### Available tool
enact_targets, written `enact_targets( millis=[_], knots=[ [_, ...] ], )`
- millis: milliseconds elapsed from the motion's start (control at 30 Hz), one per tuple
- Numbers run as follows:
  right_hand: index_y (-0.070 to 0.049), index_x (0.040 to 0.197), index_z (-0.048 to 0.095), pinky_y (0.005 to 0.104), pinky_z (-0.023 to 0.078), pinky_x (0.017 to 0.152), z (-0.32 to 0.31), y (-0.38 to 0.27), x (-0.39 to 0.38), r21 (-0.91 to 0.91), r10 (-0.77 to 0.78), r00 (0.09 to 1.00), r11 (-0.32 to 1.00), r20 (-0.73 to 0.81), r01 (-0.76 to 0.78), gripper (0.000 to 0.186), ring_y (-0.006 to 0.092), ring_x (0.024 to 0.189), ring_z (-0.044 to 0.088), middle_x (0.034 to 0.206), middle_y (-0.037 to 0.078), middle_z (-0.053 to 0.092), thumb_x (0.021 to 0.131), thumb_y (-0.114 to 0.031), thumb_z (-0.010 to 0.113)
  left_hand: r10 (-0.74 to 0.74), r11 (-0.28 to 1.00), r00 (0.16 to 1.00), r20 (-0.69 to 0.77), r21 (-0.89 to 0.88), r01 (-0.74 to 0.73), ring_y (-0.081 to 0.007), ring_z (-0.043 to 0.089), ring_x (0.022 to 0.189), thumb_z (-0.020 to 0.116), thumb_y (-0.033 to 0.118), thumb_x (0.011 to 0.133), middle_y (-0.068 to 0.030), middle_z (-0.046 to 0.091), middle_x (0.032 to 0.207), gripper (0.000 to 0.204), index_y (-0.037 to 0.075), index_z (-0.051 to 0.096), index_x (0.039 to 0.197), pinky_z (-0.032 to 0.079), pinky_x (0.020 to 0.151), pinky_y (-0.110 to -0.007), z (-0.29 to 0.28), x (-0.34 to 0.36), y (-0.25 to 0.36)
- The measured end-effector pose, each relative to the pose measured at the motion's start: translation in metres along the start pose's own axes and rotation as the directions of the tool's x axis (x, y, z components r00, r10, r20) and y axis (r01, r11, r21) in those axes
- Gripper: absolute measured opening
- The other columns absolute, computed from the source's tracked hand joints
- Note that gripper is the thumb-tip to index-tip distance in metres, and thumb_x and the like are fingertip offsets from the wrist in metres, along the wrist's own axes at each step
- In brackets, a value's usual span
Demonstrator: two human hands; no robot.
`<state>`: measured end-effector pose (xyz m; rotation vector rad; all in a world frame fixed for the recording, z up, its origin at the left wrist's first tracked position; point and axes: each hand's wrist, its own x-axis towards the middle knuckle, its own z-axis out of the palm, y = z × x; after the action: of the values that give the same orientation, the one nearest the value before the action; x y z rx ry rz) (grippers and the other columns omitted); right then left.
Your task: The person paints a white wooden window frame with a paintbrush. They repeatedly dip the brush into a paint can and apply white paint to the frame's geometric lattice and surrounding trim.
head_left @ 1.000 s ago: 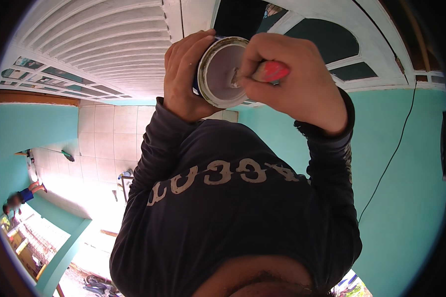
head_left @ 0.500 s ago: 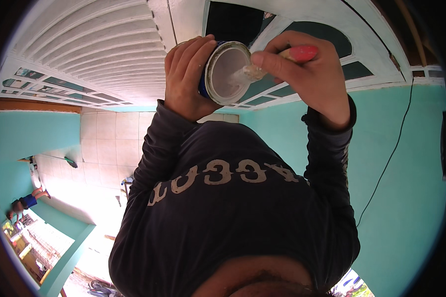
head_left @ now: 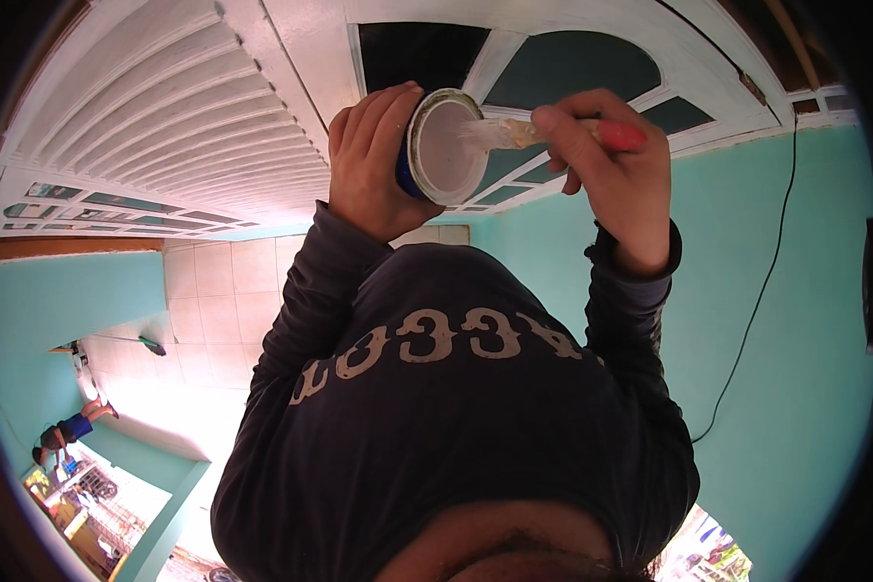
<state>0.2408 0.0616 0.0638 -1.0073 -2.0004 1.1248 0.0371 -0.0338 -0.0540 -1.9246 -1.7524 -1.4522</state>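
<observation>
My left hand (head_left: pixel 376 160) is wrapped round the side of a blue paint can (head_left: pixel 408 175), whose open mouth is tilted toward me. Whitish paint coats the inside, and the rim is crusted. In my right hand (head_left: pixel 606 165) is a paintbrush (head_left: pixel 519 133) with a red-ended handle, gripped between thumb and fingers. Its white, paint-covered bristles reach over the can's mouth from the right. Whether they touch the inner wall I cannot tell.
A white slatted door (head_left: pixel 165 107) and white-framed dark glass panes (head_left: pixel 572 73) stand ahead. On the right, a black cable (head_left: pixel 761 301) hangs along a turquoise wall (head_left: pixel 718 252). Pale floor tiles (head_left: pixel 204 310) and a distant person (head_left: pixel 68 429) lie to the left.
The brush has drawn back to the right, its bristles moving from deeper in the can toward the mouth's right side. The handle now lies more level. My view has shifted slightly.
</observation>
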Motion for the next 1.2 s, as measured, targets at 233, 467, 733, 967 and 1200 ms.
enact_targets(
  millis=[233, 467, 733, 967, 1200],
  knots=[
    [-0.001, 0.088, 0.069, 0.0275, 0.050, 0.063, -0.016, 0.013, -0.004, -0.160, -0.237, 0.951, 0.950, 0.199, 0.270, 0.013, 0.0121, 0.066, 0.065, 0.073, 0.007, 0.068, 0.080, -0.008, 0.077, 0.027, 1.000, 0.999, 0.042, 0.007, -0.027, -0.0344, 0.058, 0.129, 0.097, 0.025, 0.053, -0.0172, 0.060, 0.141, 0.104, 0.002, 0.050, 0.143, 0.038, 0.109, -0.046, 0.015, 0.012, 0.007],
    [-0.001, 0.085, 0.067, 0.0267, 0.048, 0.057, -0.042, 0.007, -0.004, -0.155, -0.200, 0.972, 0.964, 0.120, 0.218, 0.011, 0.0106, 0.060, 0.062, 0.068, 0.006, 0.066, 0.077, -0.004, 0.075, -0.002, 1.000, 0.997, 0.074, -0.007, 0.002, -0.0347, 0.057, 0.129, 0.097, 0.025, 0.053, -0.0162, 0.060, 0.139, 0.103, 0.003, 0.051, 0.143, 0.038, 0.109, -0.047, 0.031, 0.012, 0.005],
    [-0.001, 0.085, 0.067, 0.0248, 0.045, 0.053, -0.026, 0.025, 0.003, -0.047, -0.187, 0.980, 0.981, 0.072, 0.190, 0.017, 0.0070, 0.058, 0.059, 0.065, 0.003, 0.064, 0.084, -0.010, 0.081, 0.005, 0.996, 0.998, 0.069, -0.086, 0.001, -0.0346, 0.056, 0.129, 0.096, 0.022, 0.051, -0.0136, 0.060, 0.139, 0.103, 0.007, 0.051, 0.142, 0.037, 0.109, -0.050, 0.047, 0.013, 0.011],
    [-0.001, 0.086, 0.068, 0.0246, 0.045, 0.052, -0.041, 0.030, -0.006, -0.215, -0.125, 0.992, 0.969, -0.004, 0.121, 0.018, 0.0064, 0.056, 0.059, 0.063, 0.003, 0.065, 0.086, -0.014, 0.080, 0.041, 0.996, 0.997, 0.058, -0.086, -0.036, -0.0348, 0.055, 0.129, 0.096, 0.021, 0.049, -0.0131, 0.059, 0.139, 0.104, 0.007, 0.051, 0.142, 0.036, 0.110, -0.051, 0.058, 0.011, 0.012],
    [-0.002, 0.087, 0.068, 0.0271, 0.047, 0.055, -0.044, 0.021, -0.011, -0.096, -0.209, 0.978, 0.973, 0.004, 0.209, 0.014, 0.0107, 0.057, 0.060, 0.066, 0.005, 0.067, 0.084, -0.009, 0.080, 0.028, 0.997, 0.997, 0.070, -0.073, -0.023, -0.0333, 0.058, 0.128, 0.094, 0.020, 0.053, -0.0148, 0.061, 0.137, 0.099, 0.004, 0.052, 0.141, 0.039, 0.109, -0.048, 0.055, 0.016, 0.015]
  ],
)
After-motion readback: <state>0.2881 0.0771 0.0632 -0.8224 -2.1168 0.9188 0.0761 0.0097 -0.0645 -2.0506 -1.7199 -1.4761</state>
